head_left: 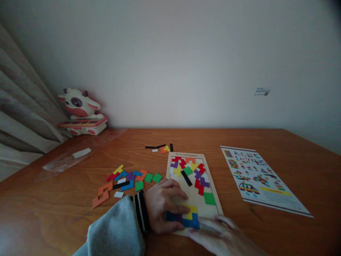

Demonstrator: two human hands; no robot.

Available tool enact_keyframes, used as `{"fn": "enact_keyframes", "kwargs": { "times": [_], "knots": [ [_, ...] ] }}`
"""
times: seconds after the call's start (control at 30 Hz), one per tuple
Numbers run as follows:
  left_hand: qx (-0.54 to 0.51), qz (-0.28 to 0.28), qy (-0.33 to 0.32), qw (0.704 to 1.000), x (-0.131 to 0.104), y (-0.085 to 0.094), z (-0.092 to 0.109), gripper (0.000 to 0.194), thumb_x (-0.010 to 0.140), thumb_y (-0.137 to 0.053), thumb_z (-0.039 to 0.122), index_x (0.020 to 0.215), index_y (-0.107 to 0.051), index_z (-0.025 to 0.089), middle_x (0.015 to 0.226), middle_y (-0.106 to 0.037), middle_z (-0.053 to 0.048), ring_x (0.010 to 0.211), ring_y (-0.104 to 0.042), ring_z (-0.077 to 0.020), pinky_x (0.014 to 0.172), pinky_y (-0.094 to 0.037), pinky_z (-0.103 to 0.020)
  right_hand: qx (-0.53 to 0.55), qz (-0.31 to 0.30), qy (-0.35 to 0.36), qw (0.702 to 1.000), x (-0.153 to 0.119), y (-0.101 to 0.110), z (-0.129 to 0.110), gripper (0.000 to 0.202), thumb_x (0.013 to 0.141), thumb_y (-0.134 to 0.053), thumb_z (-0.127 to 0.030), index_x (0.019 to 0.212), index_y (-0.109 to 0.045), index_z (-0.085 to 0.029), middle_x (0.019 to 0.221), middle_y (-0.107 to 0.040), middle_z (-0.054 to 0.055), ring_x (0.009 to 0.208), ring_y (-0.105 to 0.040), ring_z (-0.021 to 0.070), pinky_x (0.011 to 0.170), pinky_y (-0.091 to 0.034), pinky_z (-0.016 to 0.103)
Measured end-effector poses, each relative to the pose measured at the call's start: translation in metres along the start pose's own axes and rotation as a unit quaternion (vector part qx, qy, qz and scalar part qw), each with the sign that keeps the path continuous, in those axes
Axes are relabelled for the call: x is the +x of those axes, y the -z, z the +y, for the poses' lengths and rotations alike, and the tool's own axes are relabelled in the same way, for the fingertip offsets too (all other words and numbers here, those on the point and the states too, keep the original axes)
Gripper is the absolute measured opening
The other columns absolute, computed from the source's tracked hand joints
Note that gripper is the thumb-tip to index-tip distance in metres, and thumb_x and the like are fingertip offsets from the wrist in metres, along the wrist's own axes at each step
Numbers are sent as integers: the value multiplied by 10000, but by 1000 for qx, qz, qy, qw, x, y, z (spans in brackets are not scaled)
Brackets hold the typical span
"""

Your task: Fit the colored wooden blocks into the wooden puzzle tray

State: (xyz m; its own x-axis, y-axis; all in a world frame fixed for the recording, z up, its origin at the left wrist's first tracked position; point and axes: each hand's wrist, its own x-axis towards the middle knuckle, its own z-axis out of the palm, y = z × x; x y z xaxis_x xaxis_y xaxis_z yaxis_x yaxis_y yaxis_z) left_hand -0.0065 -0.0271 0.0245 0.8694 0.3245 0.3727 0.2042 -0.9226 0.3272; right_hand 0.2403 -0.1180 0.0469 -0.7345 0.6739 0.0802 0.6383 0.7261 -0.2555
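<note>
A wooden puzzle board [213,170] lies on the table, partly filled with coloured block pieces. Over its lower left part my left hand [165,206] rests with its fingers spread, touching the pieces there. Beneath and beside those fingers are a yellow piece [191,210], a blue piece [191,222] and a partly covered purple piece. My right hand [222,234] reaches in from the lower right, fingers stretched out, their tips at the blue piece's right end and the board's corner. A green square piece [209,198] and a loose black bar [186,178] lie higher on the board.
Several loose pieces, among them a green square [139,186] and an orange piece [101,200], are scattered left of the board. A printed pattern sheet [262,181] lies right. Clear plastic wrapping [61,160] and a cow-shaped toy keyboard [82,113] are at the back left.
</note>
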Motion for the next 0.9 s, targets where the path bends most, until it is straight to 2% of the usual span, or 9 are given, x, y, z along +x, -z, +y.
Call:
{"fn": "enact_keyframes", "kwargs": {
  "times": [0.13, 0.23, 0.3, 0.43, 0.53, 0.63, 0.77, 0.9],
  "knots": [
    [-11, 14, 0, 1000, 1, -1, 1, 409, 778, -638, 501, 1110, -714, 276, 1222, -630, -85, 1099, -526, -293, 944, -470, -480, 34, 5, -5, 999, 6, 4, -3, 689, 779, -679, -108, 1356, -511, -445, 1251, -680, -47, 1038, -694, 219, 882, -571, 311],
    [-14, 2, 10, 1000, 3, 3, 2, 405, 778, -641, 514, 1106, -717, 291, 1266, -607, -84, 1128, -516, -302, 944, -473, -486, 59, -1, -11, 998, 6, 13, -8, 745, 745, -647, -40, 1356, -514, -443, 1273, -665, -54, 1073, -680, 211, 939, -550, 314],
    [-24, 16, 15, 999, 3, 6, 3, 426, 768, -648, 534, 1100, -715, 276, 1245, -614, -93, 1119, -526, -296, 947, -473, -478, 72, 5, -19, 997, 3, 21, -10, 740, 737, -604, -5, 1340, -538, -428, 1265, -671, -54, 1096, -668, 198, 973, -530, 310],
    [-22, 46, 29, 998, 2, 11, -1, 542, 746, -681, 543, 1176, -670, 212, 1141, -651, -127, 1069, -552, -287, 948, -470, -463, 86, 57, -96, 990, -8, 26, 2, 552, 773, -545, -34, 1226, -646, -334, 1202, -706, -15, 1088, -666, 195, 934, -547, 300],
    [-13, 49, 25, 998, 0, 12, -4, 514, 743, -703, 524, 1150, -681, 210, 1110, -666, -122, 1047, -555, -283, 935, -468, -451, 71, 88, -178, 978, -12, 22, 15, 449, 858, -484, -94, 1217, -655, -302, 1160, -720, 32, 1014, -691, 211, 875, -571, 350],
    [-16, 50, 18, 998, -1, 11, -5, 504, 732, -721, 517, 1133, -690, 213, 1104, -669, -115, 1026, -558, -278, 918, -472, -442, 81, 62, -188, 977, -11, 20, 16, 444, 886, -456, -116, 1250, -635, -295, 1200, -698, 45, 1060, -668, 217, 917, -549, 373],
    [-11, 36, 28, 999, 0, 11, -4, 534, 747, -719, 528, 1164, -672, 199, 1119, -663, -121, 1033, -553, -277, 919, -473, -432, 96, 9, -173, 980, -2, 22, 4, 446, 909, -434, -136, 1297, -605, -275, 1269, -658, 57, 1158, -611, 232, 986, -508, 399],
    [1, 27, 27, 999, 0, 10, -5, 541, 767, -698, 550, 1184, -655, 207, 1126, -653, -118, 1040, -554, -269, 937, -466, -426, 88, 9, -153, 984, 7, 19, -5, 546, 916, -390, -103, 1426, -474, -282, 1379, -583, 58, 1260, -536, 244, 1057, -445, 459]
  ]
}}
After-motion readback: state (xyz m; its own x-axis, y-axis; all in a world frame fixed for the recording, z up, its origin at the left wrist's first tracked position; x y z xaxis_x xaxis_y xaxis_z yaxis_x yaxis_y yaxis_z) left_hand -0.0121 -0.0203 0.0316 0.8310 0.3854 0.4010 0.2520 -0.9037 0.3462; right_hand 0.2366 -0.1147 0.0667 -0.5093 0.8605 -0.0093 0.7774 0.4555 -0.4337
